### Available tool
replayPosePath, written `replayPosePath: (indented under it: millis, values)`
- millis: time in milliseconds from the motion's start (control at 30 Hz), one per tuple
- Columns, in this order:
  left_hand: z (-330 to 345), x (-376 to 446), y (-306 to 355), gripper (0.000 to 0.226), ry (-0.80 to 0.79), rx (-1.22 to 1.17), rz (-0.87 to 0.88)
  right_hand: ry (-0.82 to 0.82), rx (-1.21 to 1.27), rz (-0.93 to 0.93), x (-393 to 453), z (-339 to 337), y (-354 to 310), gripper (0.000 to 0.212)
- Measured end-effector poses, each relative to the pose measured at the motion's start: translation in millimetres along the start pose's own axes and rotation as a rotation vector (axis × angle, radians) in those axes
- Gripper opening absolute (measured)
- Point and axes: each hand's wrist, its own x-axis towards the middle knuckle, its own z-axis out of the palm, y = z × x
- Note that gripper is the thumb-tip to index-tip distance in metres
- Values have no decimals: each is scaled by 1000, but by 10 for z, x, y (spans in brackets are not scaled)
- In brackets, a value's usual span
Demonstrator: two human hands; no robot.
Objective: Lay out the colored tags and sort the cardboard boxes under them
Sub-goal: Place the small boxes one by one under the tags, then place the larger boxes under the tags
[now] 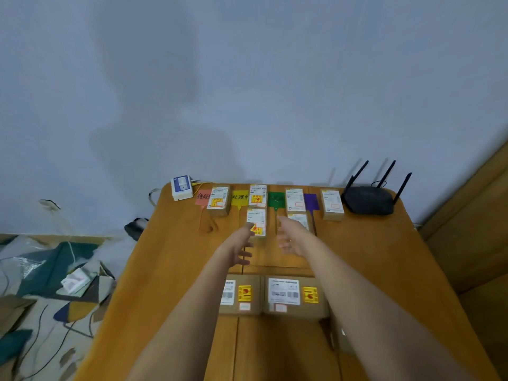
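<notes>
**Small boxes: light, stiff, grip by the sides**

Two cardboard boxes (270, 295) wait at the near bench (176, 257) edge; six sit far, by the colored tags (275, 199). Likely light and rigid; grip across the short sides. Left hand (242, 247) and right hand (288, 237) hover released, empty.

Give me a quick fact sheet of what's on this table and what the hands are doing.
surface: wooden table
tags, left to right: pink tag, yellow tag, green tag, purple tag
far boxes: six, beside the tags
near boxes: two, unsorted
left hand: open, holding nothing
right hand: open, holding nothing
other: black router, white device
</notes>
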Motion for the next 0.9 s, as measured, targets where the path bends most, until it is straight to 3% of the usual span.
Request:
replayPosePath:
  millis: [267,600,800,900]
  values:
    - [-789,15,-420,58,53,-23,-108,30,-59,101,30,777,196,62]
    - [-1106,108,-888,58,145,-12,-281,15,-121,207,319,911,568,59]
    - [-1287,269,-1043,60,96,-3,-350,64,-130,277,410,936,728,60]
    - [-1344,293,-1025,42,72,-22,-334,80,-114,293,527,985,809,58]
